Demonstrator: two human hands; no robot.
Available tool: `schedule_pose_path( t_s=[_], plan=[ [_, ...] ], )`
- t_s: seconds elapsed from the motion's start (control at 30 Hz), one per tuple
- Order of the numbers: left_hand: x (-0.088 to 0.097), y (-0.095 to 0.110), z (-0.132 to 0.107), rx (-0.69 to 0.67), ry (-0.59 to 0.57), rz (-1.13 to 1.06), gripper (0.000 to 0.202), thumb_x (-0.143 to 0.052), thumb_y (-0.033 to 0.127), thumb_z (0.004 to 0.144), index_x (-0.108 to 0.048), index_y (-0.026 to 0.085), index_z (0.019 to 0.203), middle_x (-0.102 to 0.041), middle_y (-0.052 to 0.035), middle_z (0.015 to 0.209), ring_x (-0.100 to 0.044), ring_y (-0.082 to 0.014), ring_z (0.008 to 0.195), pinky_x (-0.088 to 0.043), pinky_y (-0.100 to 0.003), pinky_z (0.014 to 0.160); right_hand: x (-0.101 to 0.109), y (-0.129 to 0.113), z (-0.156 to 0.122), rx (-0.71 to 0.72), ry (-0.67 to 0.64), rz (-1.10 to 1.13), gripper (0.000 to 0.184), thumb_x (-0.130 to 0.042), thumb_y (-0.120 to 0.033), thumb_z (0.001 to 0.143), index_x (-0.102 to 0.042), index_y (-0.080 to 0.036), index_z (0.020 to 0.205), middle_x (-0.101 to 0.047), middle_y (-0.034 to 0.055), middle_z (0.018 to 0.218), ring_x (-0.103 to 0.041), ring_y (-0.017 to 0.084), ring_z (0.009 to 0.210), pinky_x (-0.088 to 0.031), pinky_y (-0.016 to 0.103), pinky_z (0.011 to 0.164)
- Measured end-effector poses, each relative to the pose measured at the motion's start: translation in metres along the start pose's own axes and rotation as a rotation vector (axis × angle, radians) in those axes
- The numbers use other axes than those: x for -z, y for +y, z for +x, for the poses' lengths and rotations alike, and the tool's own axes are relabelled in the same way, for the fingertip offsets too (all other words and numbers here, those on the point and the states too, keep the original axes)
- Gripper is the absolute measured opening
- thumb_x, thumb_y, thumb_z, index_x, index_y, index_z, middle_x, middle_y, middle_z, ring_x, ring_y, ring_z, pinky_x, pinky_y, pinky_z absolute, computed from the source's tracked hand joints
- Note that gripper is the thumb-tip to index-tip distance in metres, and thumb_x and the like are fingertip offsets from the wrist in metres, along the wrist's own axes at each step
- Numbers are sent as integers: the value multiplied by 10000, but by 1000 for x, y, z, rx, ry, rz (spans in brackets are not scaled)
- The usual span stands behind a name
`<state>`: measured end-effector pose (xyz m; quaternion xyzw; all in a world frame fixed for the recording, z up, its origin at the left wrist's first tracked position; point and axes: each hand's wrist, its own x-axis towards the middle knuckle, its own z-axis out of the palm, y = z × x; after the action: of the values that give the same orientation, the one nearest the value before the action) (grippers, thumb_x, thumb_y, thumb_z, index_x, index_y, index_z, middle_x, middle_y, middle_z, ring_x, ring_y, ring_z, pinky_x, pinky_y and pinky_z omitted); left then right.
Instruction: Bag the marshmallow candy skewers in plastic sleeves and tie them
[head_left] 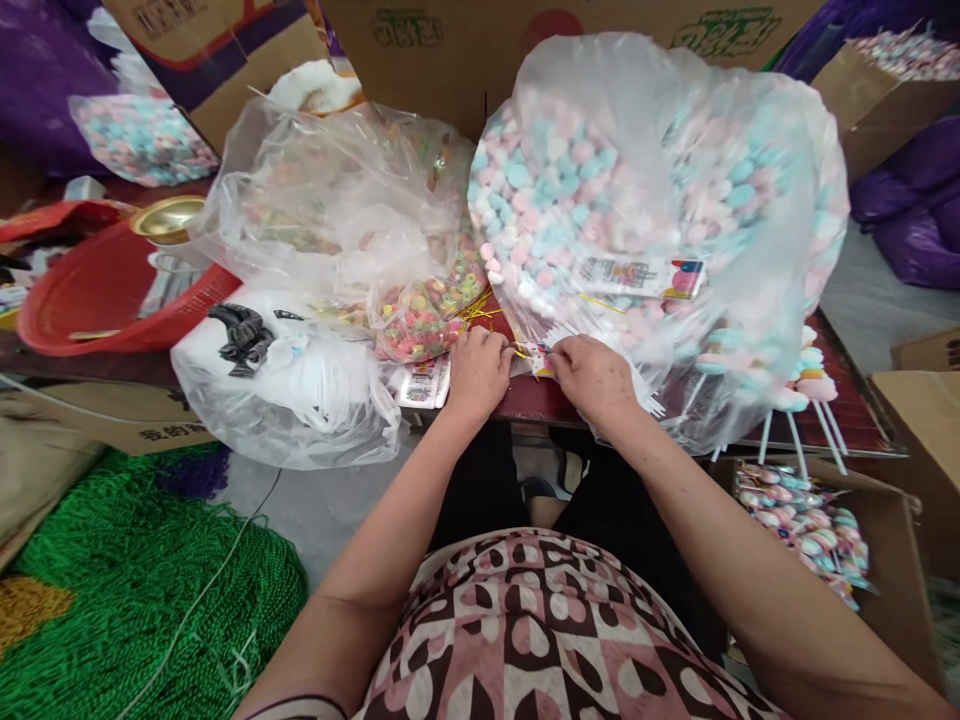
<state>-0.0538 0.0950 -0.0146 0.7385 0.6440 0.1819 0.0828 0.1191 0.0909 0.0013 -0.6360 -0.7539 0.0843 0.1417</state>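
My left hand (477, 372) and my right hand (592, 378) meet at the front edge of a dark red table (847, 415). Both are closed in a pinch on a small printed packet (534, 358) held between them, with a thin gold twist tie at its left end. Just behind stands a big clear bag of pink, blue and white marshmallow sweets (637, 190). To the left lies a clear bag of small coloured ring sweets (424, 315). Loose gold ties (472, 312) lie beside it.
A white-filled plastic bag (285, 385) sits left of my hands, a red basket (97, 295) and a brass bowl (166, 218) further left. Printed labels (424, 383) lie on the table. A box of wrapped lollipops (806, 525) stands right; green netting (135, 590) lies lower left. Cardboard boxes (465, 50) line the back.
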Motion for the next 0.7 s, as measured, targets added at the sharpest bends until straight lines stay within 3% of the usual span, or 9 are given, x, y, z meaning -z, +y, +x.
schedule_pose_path(
  t_s=[0.17, 0.4, 0.5, 0.57, 0.63, 0.7],
  plan=[
    [2, 3, -2, 3, -5, 9, 194, -492, 297, 933, -655, 208, 989, -619, -108, 1095, -509, -291, 1108, -376, -428, 947, 10, 14, -3, -199, 293, 520, 155, -617, -321, 816, -711, -198, 812, -691, 10, 708, -625, 185, 693, -458, 308, 688],
    [5, 2, 1, 22, 23, -75, 236, -473, 324, 945, -673, 200, 937, -650, -113, 1063, -545, -278, 1092, -386, -435, 965, 21, 28, -14, -351, 519, 989, 113, -643, -304, 745, -643, -198, 784, -610, -39, 626, -584, 124, 574, -502, 261, 561],
    [7, 5, -4, 9, 122, -372, 305, -416, 379, 971, -655, 191, 994, -668, -98, 1091, -564, -237, 1110, -389, -412, 1002, 24, 27, -22, -341, 525, 1096, 132, -650, -322, 745, -610, -199, 765, -588, -44, 626, -572, 109, 555, -516, 254, 548],
    [9, 12, -11, 5, 105, -709, 361, -400, 433, 971, -603, 185, 1137, -667, -98, 1136, -586, -213, 1105, -431, -380, 971, 25, 22, -28, -339, 510, 1161, 154, -664, -337, 742, -601, -197, 758, -583, -43, 637, -568, 103, 556, -511, 243, 539],
    [11, 23, -18, 58, -33, -1034, 464, -438, 493, 945, -502, 191, 1292, -661, -110, 1165, -619, -203, 1060, -485, -349, 882, 26, 15, -33, -348, 492, 1227, 166, -681, -338, 730, -596, -196, 751, -581, -44, 636, -559, 96, 550, -496, 229, 526],
    [12, 33, -23, 117, -187, -1210, 613, -563, 517, 875, -410, 213, 1385, -649, -120, 1191, -635, -201, 1023, -506, -326, 822, 27, 9, -37, -364, 475, 1284, 179, -699, -338, 714, -594, -196, 744, -578, -47, 626, -543, 88, 533, -480, 219, 517]
  ],
)
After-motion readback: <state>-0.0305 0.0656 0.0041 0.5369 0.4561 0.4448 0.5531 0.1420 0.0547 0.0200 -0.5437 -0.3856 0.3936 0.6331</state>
